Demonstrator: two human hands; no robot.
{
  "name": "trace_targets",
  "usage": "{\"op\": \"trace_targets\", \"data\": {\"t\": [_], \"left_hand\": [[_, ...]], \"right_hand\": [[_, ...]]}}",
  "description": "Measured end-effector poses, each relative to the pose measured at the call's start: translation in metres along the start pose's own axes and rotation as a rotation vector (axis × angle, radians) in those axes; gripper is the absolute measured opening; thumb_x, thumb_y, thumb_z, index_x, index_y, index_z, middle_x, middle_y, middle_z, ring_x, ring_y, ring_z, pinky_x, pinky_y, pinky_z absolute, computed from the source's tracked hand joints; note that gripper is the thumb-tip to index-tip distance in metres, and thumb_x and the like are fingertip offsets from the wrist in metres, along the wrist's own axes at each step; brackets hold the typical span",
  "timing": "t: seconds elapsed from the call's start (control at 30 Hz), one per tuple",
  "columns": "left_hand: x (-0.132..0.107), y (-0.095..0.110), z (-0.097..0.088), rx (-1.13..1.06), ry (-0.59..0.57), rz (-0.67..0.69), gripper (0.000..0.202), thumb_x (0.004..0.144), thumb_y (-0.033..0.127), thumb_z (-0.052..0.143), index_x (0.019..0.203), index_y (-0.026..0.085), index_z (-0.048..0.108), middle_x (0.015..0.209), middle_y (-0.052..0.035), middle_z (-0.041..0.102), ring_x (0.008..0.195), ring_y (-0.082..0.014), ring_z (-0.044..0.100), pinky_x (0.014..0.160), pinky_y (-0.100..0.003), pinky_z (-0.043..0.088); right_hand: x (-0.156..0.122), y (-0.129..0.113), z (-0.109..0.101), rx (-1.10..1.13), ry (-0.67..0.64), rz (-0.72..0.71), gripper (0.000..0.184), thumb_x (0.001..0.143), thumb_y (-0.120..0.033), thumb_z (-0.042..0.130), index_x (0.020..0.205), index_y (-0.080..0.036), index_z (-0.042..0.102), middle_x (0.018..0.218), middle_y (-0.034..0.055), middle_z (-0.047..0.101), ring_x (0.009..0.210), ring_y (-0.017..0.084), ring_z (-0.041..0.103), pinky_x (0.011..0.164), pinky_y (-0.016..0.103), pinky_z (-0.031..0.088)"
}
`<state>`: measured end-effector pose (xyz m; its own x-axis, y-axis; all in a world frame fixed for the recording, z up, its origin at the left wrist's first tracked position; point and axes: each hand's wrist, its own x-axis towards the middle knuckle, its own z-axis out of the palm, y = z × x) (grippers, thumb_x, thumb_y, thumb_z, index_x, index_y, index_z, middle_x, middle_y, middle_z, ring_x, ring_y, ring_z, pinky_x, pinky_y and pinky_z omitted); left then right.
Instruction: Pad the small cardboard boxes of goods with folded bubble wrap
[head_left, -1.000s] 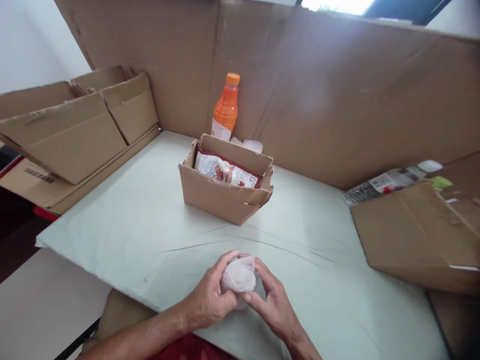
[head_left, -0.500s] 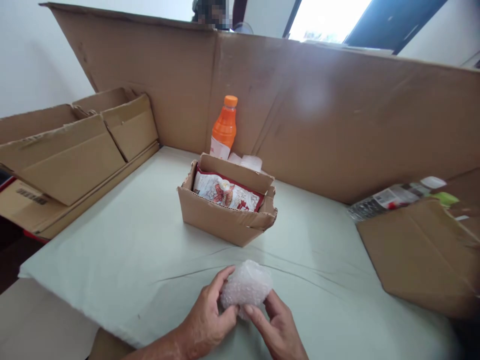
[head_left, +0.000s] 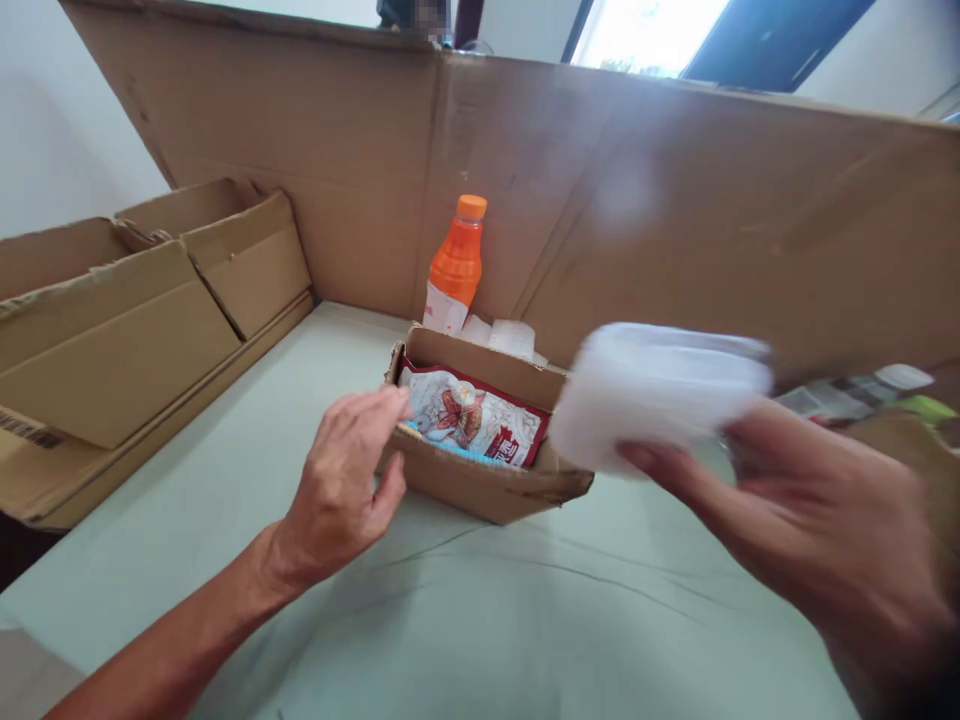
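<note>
A bubble-wrap bundle (head_left: pixel 652 390), whitish and blurred by motion, is raised in my right hand (head_left: pixel 825 510), thumb in front and fingers on its far right side. It hovers by the right end of a small open cardboard box (head_left: pixel 465 480). Inside that box lies a printed food packet (head_left: pixel 472 415) with a dark red edge, and a strip of bright blue shows along its front. My left hand (head_left: pixel 341 475) is at the box's left front corner, thumb apart from the fingers; whether the fingertips touch the cardboard I cannot tell.
An orange drink bottle (head_left: pixel 456 265) and clear rolled plastic (head_left: pixel 512 338) stand behind the box, before a tall cardboard wall (head_left: pixel 675 230). Larger cardboard boxes (head_left: pixel 112 340) line the left side. At the right, a clear bottle (head_left: pixel 855 392) lies partly behind my right hand.
Both hands held the bubble-wrap bundle low in front of the box. My right hand has lifted it up and to the right; my left hand has let go and moved up-left to the box.
</note>
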<state>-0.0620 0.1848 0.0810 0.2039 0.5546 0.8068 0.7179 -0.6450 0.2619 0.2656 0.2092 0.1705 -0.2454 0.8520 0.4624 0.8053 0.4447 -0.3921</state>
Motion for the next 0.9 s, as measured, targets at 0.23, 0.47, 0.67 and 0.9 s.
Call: {"op": "trace_targets", "data": {"t": [0.23, 0.47, 0.67, 0.9], "left_hand": [[-0.021, -0.002, 0.006, -0.116, 0.004, 0.087, 0.072, 0.076, -0.012, 0.057, 0.143, 0.01, 0.044, 0.1, -0.0091, 0.068, 0.101, -0.0205, 0.062, 0.1, -0.046, 0.05], [-0.014, -0.009, 0.005, -0.157, -0.004, 0.083, 0.071, 0.079, -0.009, 0.057, 0.144, 0.013, 0.043, 0.101, -0.0071, 0.069, 0.097, -0.0187, 0.063, 0.098, -0.044, 0.052], [-0.009, -0.011, 0.008, -0.139, -0.001, 0.075, 0.068, 0.082, -0.006, 0.057, 0.145, 0.013, 0.042, 0.099, -0.008, 0.07, 0.098, -0.0205, 0.063, 0.094, -0.042, 0.053], [-0.023, -0.008, -0.006, 0.002, 0.107, -0.073, 0.07, 0.083, 0.004, 0.064, 0.148, 0.02, 0.042, 0.132, -0.0131, 0.059, 0.127, -0.0272, 0.056, 0.107, -0.046, 0.049]], "right_hand": [[0.099, -0.066, 0.085, -0.461, -0.726, -0.265, 0.017, 0.085, -0.033, 0.068, 0.092, -0.019, 0.074, 0.092, 0.0084, 0.075, 0.084, 0.024, 0.069, 0.062, 0.028, 0.044], [0.104, -0.086, 0.131, -0.511, -1.021, -0.295, 0.019, 0.085, -0.015, 0.062, 0.096, -0.011, 0.076, 0.087, 0.0138, 0.077, 0.078, 0.026, 0.073, 0.063, 0.029, 0.048], [0.097, -0.082, 0.138, -0.452, -0.906, -0.253, 0.014, 0.079, -0.012, 0.066, 0.089, -0.014, 0.074, 0.086, 0.0118, 0.077, 0.08, 0.025, 0.073, 0.068, 0.03, 0.052], [0.081, -0.053, 0.051, -0.239, -0.439, -0.213, 0.03, 0.09, -0.036, 0.059, 0.114, -0.022, 0.069, 0.105, 0.0039, 0.074, 0.088, 0.021, 0.069, 0.074, 0.03, 0.05]]}}
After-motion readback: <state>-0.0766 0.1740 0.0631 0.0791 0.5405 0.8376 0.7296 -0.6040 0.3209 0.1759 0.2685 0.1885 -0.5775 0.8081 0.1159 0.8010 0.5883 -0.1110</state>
